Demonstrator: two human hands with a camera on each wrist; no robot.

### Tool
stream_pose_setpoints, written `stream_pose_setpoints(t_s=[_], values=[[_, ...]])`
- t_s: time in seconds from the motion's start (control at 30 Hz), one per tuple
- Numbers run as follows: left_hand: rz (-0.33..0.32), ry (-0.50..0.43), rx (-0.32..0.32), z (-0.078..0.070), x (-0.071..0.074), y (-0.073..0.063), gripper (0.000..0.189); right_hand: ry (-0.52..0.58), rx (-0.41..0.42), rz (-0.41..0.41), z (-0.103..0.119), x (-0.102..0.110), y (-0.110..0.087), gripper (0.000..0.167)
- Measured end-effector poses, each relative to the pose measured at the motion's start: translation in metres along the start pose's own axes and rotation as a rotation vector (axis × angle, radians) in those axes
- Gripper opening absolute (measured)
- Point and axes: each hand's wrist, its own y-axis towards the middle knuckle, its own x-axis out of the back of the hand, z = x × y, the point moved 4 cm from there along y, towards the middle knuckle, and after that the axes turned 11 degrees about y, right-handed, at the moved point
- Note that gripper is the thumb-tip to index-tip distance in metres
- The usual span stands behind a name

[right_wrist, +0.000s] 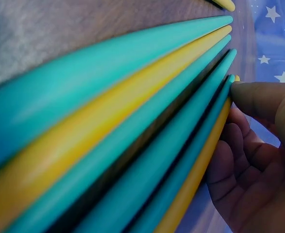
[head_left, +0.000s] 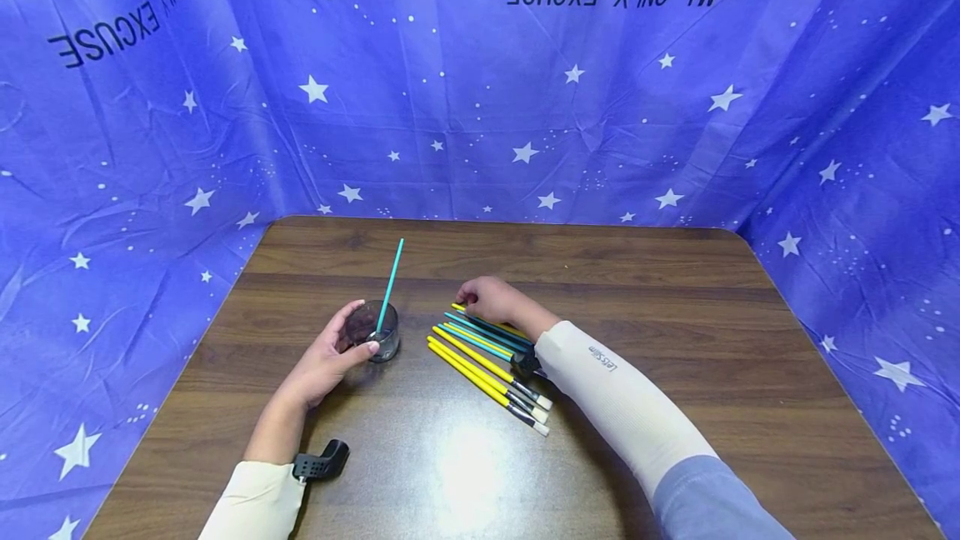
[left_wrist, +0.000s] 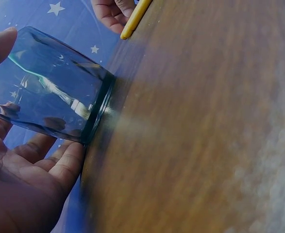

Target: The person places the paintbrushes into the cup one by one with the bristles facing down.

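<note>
A clear, dark-tinted glass (head_left: 386, 348) stands on the left part of the table, tilted sideways in the left wrist view. My left hand (head_left: 330, 365) grips it, thumb on the near side and fingers round the far side. One teal paintbrush (head_left: 392, 282) leans inside, bristles down. To the right lies a fanned row of yellow paintbrushes (head_left: 472, 375) and teal paintbrushes (head_left: 480, 342), handle ends pointing away. My right hand (head_left: 491, 300) is at the far end of the row. Its thumb and curled fingers pinch at the tip of the outermost handles (right_wrist: 215, 131); the exact contact is partly hidden.
The brown wooden table (head_left: 637, 273) extends on all sides of the brushes. A blue star-printed curtain (head_left: 480, 107) hangs behind it and at both sides. White bristle ends (head_left: 542, 417) point toward the near right, partly under my right forearm.
</note>
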Motion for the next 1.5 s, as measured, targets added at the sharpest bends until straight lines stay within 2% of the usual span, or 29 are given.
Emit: stream_pose_setpoints(t_s=[0.37, 0.73, 1.03, 1.33, 1.5], values=[[0.006, 0.006, -0.003, -0.001, 0.0, 0.001, 0.07, -0.017, -0.015, -0.011, 0.001, 0.001, 0.0, 0.015], [0.009, 0.001, 0.015, 0.001, -0.001, 0.002, 0.071, 0.018, 0.002, -0.012, 0.0, 0.004, -0.001, 0.015], [0.009, 0.001, 0.014, 0.0, -0.001, 0.002, 0.07, 0.093, -0.049, -0.044, -0.004, 0.01, -0.003, 0.017], [0.008, 0.012, 0.012, -0.002, -0.001, 0.001, 0.07, 0.126, -0.022, -0.078, -0.006, 0.015, -0.003, 0.018], [0.009, 0.017, 0.008, -0.002, -0.001, 0.001, 0.069, 0.189, 0.0, -0.08, -0.002, 0.018, -0.003, 0.019]])
